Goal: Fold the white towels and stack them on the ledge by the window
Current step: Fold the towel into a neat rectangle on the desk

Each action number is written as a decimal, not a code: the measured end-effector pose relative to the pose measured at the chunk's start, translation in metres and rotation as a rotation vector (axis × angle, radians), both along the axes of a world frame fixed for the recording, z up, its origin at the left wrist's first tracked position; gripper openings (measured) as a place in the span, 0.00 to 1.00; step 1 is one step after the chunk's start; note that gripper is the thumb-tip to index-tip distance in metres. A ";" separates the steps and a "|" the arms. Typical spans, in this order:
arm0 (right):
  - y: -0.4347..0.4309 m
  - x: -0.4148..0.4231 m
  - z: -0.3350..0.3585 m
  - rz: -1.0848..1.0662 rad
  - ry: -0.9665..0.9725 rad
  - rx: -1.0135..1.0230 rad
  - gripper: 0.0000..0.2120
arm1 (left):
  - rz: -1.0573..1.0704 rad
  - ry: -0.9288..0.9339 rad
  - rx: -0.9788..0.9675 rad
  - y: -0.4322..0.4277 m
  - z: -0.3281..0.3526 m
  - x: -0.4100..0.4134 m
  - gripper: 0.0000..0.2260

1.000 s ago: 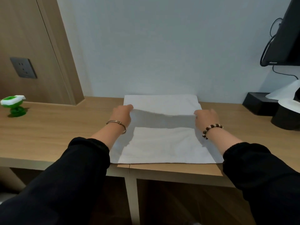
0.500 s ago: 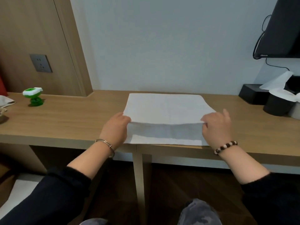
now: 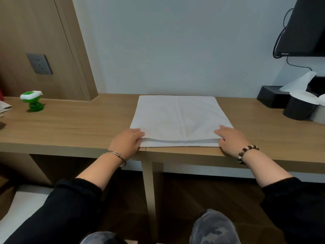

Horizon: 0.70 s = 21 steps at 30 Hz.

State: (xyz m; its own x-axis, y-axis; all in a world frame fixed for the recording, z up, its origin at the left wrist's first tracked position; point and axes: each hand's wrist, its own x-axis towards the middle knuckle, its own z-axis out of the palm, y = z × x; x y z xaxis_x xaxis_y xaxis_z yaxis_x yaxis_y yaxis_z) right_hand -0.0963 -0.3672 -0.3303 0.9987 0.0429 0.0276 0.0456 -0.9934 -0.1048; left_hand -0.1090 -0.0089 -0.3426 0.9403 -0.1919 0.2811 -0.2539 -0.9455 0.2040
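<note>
Black screen [image 3: 306,27] partly beyond right edge

A long wooden desk [image 3: 79,127] runs along the wall. A white towel [image 3: 179,118] lies flat on it, folded double. The towel's near edge stops just short of the desk's front edge and its far edge is close to the wall. Well to the left of the towel stands a small green toy [image 3: 32,103]. Farther left, at the frame's edge, lies a bit of white paper [image 3: 5,107]. To the right of the towel, back by the wall, sit a black box [image 3: 270,97], a black tub [image 3: 297,110] holding tissue, and just past it a grey cup [image 3: 319,116].
</note>
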 end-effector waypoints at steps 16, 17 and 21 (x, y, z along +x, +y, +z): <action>-0.006 -0.013 0.013 -0.348 -0.167 0.884 0.10 | 0.334 0.370 -0.938 0.000 0.036 0.000 0.05; -0.005 -0.013 0.011 -0.346 -0.185 0.857 0.10 | 0.322 0.347 -0.915 0.001 0.034 -0.002 0.04; -0.006 -0.011 0.003 -0.393 -0.253 0.823 0.13 | 0.285 0.318 -0.981 0.006 0.025 -0.008 0.06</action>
